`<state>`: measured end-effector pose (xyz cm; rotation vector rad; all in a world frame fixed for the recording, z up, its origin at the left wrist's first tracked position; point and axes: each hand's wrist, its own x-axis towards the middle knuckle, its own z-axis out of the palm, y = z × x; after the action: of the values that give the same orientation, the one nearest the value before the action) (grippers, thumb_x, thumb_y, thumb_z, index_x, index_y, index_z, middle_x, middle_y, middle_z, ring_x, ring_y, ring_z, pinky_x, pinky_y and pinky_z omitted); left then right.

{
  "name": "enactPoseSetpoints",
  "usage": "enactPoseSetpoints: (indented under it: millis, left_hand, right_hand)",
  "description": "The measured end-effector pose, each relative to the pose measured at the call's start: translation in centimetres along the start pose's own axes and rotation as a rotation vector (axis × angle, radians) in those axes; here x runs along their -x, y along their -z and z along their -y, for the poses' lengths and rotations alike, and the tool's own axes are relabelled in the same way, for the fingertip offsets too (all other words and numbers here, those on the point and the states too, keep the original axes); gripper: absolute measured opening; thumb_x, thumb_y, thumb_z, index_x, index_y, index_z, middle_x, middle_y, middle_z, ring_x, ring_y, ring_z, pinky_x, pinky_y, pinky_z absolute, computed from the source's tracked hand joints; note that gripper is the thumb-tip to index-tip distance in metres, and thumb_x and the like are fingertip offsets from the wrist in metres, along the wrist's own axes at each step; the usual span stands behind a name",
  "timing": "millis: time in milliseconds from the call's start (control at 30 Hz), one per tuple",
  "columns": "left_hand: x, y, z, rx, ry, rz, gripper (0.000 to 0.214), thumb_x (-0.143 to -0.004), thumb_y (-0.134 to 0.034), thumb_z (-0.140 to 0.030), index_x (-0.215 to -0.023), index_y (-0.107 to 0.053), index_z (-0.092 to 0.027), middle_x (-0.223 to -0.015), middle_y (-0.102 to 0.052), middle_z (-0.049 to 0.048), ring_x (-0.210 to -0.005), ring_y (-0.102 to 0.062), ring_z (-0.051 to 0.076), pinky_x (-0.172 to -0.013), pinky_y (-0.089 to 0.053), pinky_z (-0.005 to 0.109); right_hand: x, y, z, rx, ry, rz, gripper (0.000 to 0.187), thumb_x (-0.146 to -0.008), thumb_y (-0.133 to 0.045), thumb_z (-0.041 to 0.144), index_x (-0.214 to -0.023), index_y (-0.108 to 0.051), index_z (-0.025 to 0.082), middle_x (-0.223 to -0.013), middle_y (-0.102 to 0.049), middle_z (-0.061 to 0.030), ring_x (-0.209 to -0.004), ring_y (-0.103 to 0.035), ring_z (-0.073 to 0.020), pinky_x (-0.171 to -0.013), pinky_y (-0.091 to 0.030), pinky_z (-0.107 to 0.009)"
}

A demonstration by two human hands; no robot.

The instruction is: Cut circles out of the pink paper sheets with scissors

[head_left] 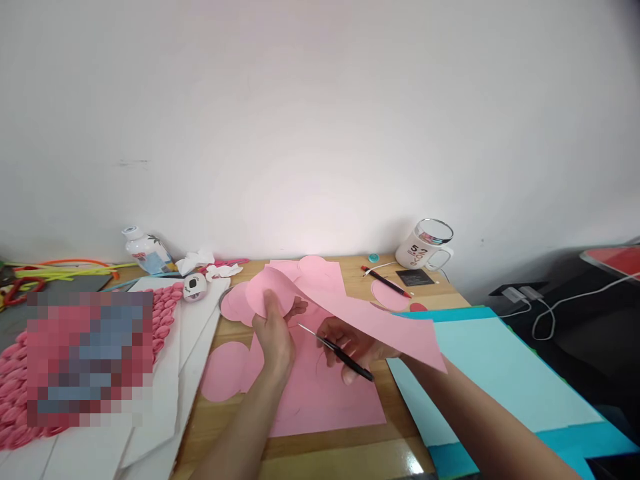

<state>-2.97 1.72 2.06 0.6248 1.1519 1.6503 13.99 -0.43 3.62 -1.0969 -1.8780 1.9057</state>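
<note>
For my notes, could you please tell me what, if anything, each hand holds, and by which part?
The left hand holds pink paper by its rounded end; the right hand holds scissors by the black handles.

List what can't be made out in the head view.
Head view, all items:
- Right hand: partly hidden behind the pink strip.
- Scissors: blades too thin here to tell whether open.
- Black card: print too small to read.
- Pink weave: middle masked by pixel blocks; left side cut off by the edge.
- Forearms: cut off by the bottom edge.
</note>
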Motion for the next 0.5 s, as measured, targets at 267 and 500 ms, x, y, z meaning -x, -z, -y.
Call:
enactPoseSetpoints:
  millis: [267, 500]
  left_hand:
    - [-0.2, 0.2, 0.6, -0.015, 0.069, 0.222, 0.024, -0.071, -0.064, -0.033, -0.072, -0.066, -0.009, -0.064, -0.071, 0.0097, -0.063, -0.07, 0.024, -0.062, -0.055, 0.036]
    - [-0.4, 0.3, 0.1, -0.005, 0.127, 0.141, 0.025, -0.066, -0.07, -0.033, -0.073, -0.065, -0.009, -0.057, -0.069, 0.0079, -0.069, -0.07, 0.026, -0.069, -0.055, 0.041]
  right_hand:
    - [-1.0, 3.5, 2.6, -0.174, 0.43, -0.491, 0.063, -0.08, -0.064, 0.037, -0.135, -0.039, 0.022, -0.073, -0.052, 0.0028, -0.072, -0.054, -0.0137, -0.075, -0.045, -0.035]
    - [-3.1, 1.6, 0.8, -0.098, 0.367, -0.538, 0.042, -0.073, -0.071, 0.039, -0.107, -0.06, 0.018, -0.074, -0.051, 0.0014, -0.068, -0.049, -0.0127, -0.067, -0.04, -0.03]
